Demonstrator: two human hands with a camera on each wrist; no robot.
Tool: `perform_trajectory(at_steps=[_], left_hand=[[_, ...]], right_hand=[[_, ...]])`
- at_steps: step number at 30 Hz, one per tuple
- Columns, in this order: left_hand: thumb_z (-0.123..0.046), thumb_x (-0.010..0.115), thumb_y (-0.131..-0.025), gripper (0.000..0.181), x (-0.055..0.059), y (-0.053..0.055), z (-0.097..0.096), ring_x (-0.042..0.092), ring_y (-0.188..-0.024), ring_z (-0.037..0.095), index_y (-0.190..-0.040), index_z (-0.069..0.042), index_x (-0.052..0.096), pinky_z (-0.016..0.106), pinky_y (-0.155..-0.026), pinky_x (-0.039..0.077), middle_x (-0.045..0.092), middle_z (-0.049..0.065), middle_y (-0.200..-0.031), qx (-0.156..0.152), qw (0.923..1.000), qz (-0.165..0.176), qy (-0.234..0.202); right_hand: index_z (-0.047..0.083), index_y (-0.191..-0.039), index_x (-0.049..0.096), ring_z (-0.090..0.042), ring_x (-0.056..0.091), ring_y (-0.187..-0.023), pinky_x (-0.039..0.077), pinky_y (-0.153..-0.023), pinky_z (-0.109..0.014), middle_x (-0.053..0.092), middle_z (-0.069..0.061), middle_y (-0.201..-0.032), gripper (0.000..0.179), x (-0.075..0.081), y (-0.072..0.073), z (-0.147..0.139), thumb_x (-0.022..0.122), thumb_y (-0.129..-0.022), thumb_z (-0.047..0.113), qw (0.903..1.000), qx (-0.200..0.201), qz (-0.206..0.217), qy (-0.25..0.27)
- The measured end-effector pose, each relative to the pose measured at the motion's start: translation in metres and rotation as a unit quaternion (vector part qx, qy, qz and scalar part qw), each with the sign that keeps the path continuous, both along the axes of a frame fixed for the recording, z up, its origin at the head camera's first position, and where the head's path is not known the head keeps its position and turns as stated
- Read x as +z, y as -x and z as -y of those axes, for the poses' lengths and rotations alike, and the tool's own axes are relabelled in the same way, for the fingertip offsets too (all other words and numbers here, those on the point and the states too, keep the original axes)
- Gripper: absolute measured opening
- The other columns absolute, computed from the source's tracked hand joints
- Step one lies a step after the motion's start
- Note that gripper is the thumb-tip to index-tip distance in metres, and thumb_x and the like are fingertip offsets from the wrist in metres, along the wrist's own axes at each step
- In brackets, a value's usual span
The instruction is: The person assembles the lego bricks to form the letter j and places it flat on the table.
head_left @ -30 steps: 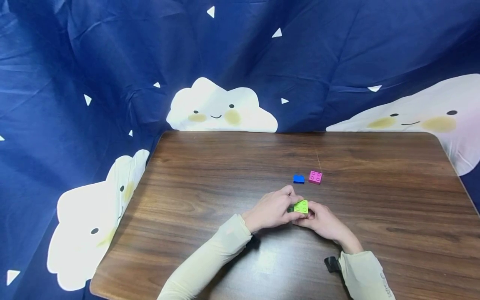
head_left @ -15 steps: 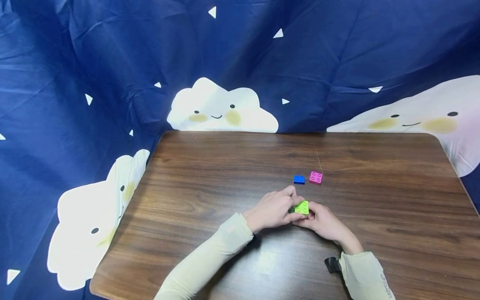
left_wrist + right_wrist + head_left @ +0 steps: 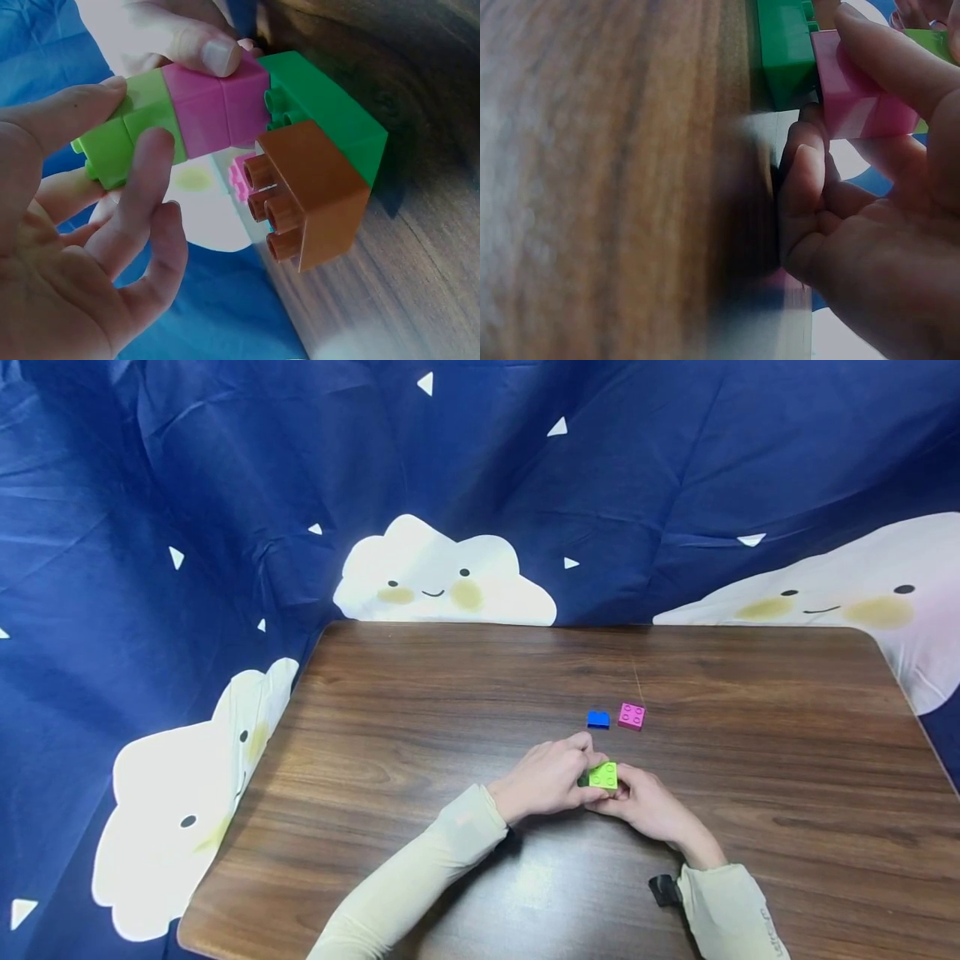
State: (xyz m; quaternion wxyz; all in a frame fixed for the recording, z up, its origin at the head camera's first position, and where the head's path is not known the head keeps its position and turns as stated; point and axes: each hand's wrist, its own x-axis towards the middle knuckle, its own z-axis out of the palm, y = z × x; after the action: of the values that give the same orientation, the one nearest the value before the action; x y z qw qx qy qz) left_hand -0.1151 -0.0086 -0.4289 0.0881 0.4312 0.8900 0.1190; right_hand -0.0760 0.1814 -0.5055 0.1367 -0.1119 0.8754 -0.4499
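Note:
My left hand [image 3: 547,777] pinches a lime-green toy building brick [image 3: 603,775] between thumb and fingers. Directly below that brick is a pink brick [image 3: 202,109], gripped by my right hand [image 3: 652,806] from the other side. In the left wrist view, the pink brick stands on a green brick [image 3: 334,112] down at the tabletop. A brown brick [image 3: 322,195], studs upward, is close beside the green one; whether those two are joined I cannot tell. From the head view, my hands and the lime-green brick hide most of the lower bricks.
Beyond my hands, a small blue brick [image 3: 597,719] and a magenta brick [image 3: 632,716] lie on the brown wooden table [image 3: 420,710]. A dark blue cloth [image 3: 247,452] with white clouds hangs behind the table and along its left side.

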Motion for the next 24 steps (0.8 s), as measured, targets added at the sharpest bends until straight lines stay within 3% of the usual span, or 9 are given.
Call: perform_trajectory(at_steps=[7,15,24], left_hand=[[-0.042,0.067,-0.089,0.042,0.001,0.001,-0.003,0.046,-0.064,0.004,-0.123,-0.018,0.065,0.015,-0.051,0.035,0.05,-0.006,-0.094,0.002,0.9999,0.008,0.015],[-0.043,0.071,-0.085,0.042,0.0,0.003,-0.005,0.042,-0.067,0.005,-0.118,-0.018,0.069,0.015,-0.053,0.032,0.047,-0.007,-0.086,0.0,1.0,-0.003,0.002],[-0.047,0.071,-0.083,0.045,-0.009,0.004,-0.003,0.046,-0.079,0.005,-0.118,-0.019,0.069,0.018,-0.067,0.036,0.054,-0.008,-0.091,0.013,0.9997,-0.018,-0.006]], right_hand=[[0.007,-0.111,0.065,-0.005,0.052,-0.075,0.045,-0.07,-0.021,0.063,0.003,-0.084,0.038,0.002,-0.001,0.001,0.074,-0.083,0.03,0.9999,-0.005,0.002,0.01],[0.005,-0.111,0.065,-0.007,0.049,-0.072,0.043,-0.066,-0.021,0.057,0.002,-0.079,0.037,0.004,0.0,0.0,0.074,-0.084,0.028,0.9995,-0.008,0.017,0.024],[0.006,-0.106,0.065,-0.007,0.05,-0.072,0.044,-0.066,-0.021,0.059,0.001,-0.081,0.034,0.002,0.0,0.001,0.076,-0.082,0.027,0.9997,-0.009,0.01,0.023]])
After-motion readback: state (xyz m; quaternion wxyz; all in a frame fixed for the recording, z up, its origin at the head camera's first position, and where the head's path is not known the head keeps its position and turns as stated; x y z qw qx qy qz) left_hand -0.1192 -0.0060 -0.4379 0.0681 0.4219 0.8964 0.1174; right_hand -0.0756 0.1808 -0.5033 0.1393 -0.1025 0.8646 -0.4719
